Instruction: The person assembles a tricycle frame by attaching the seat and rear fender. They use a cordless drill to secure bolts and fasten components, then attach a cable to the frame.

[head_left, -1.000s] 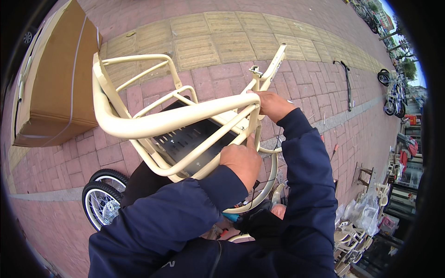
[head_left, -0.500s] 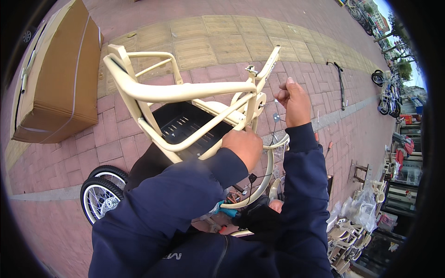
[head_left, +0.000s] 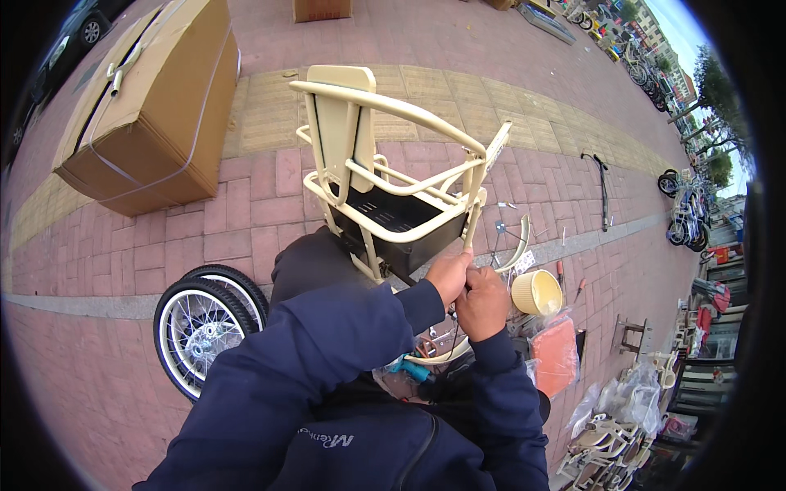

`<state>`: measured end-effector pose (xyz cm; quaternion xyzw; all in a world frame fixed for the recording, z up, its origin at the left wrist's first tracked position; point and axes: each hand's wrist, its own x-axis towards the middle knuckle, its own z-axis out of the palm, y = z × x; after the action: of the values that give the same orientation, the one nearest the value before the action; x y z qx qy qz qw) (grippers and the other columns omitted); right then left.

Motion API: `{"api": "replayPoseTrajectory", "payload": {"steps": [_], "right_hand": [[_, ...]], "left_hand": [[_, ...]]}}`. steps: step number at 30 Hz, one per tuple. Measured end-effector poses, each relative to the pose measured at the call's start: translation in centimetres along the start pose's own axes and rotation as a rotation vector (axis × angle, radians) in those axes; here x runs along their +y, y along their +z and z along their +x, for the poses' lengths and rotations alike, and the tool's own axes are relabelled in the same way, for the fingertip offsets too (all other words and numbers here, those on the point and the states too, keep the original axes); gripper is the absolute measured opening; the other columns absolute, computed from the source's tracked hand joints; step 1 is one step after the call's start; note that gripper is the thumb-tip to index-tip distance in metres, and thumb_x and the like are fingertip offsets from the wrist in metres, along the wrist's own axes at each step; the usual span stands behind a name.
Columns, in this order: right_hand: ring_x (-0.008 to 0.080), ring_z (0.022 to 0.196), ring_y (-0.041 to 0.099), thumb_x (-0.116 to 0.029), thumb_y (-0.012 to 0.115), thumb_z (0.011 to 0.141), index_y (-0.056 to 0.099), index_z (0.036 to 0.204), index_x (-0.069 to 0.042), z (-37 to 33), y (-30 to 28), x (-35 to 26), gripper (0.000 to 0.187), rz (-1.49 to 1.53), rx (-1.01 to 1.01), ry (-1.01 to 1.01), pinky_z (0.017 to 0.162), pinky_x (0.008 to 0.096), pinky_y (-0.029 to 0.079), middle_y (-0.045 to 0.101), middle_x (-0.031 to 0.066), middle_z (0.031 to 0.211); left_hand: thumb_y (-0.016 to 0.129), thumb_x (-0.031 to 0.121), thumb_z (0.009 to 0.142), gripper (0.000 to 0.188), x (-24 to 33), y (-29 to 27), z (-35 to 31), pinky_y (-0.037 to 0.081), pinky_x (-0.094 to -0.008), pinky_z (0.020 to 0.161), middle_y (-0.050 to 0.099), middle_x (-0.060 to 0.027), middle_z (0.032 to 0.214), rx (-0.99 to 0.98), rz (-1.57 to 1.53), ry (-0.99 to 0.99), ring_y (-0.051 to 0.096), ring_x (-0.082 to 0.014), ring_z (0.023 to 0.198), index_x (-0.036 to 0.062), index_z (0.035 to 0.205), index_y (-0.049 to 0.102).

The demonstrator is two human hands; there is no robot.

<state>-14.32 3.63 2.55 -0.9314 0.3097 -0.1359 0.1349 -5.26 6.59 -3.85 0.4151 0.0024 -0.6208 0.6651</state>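
Note:
A cream tubular frame (head_left: pixel 426 235) stands upright before me, with a flat cream back panel (head_left: pixel 342 90) and a black slotted tray (head_left: pixel 393 209) set between its tubes. My left hand (head_left: pixel 448 277) is closed around the lower end of its right-hand upright tube. Pressed close beside it, my right hand (head_left: pixel 483 303) has its fingers curled together just below that tube end. Whatever lies between the right fingers is hidden. A thin dark cable (head_left: pixel 455 329) hangs under the two hands.
Two spoked wheels (head_left: pixel 205 337) lie at left, near a big cardboard box (head_left: pixel 155 123). By my right arm are a cream ribbed basket (head_left: pixel 536 293), an orange packet (head_left: pixel 555 356) and screwdrivers (head_left: pixel 580 289). A teal power tool (head_left: pixel 413 370) sits below. A black bar (head_left: pixel 602 184) lies farther right.
My right hand has come down from its raised place beside the frame to meet the left. The view has shifted, so the frame appears farther off and the basket and packet now show.

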Motion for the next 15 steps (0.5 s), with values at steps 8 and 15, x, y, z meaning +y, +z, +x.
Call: {"api": "replayPoseTrajectory", "payload": {"steps": [8, 15], "right_hand": [[0.0276, 0.077, 0.065, -0.005, 0.066, 0.083, 0.064, 0.093, -0.002, -2.6, 0.3, -4.5, 0.011, 0.169, 0.131, 0.000, 0.068, 0.0393, 0.052, 0.066, 0.0125, 0.086], [0.0122, 0.071, 0.064, 0.001, 0.050, 0.092, 0.056, 0.110, 0.002, -2.9, -1.2, -4.3, 0.019, 1.265, -0.149, 0.339, 0.063, 0.0250, 0.053, 0.066, 0.0077, 0.086]], "left_hand": [[0.045, 0.030, 0.105, 0.040, 3.0, -1.7, -7.2, 0.050, -0.0338, 0.070, 0.065, -0.0089, 0.080, -0.118, -0.311, -0.146, 0.062, -0.0205, 0.073, -0.0020, 0.090, 0.064], [0.056, 0.028, 0.101, 0.027, 13.2, -10.5, -11.7, 0.036, -0.0252, 0.051, 0.041, 0.0028, 0.062, -0.114, -0.194, 0.445, 0.040, -0.0094, 0.055, 0.0044, 0.087, 0.057]]}}
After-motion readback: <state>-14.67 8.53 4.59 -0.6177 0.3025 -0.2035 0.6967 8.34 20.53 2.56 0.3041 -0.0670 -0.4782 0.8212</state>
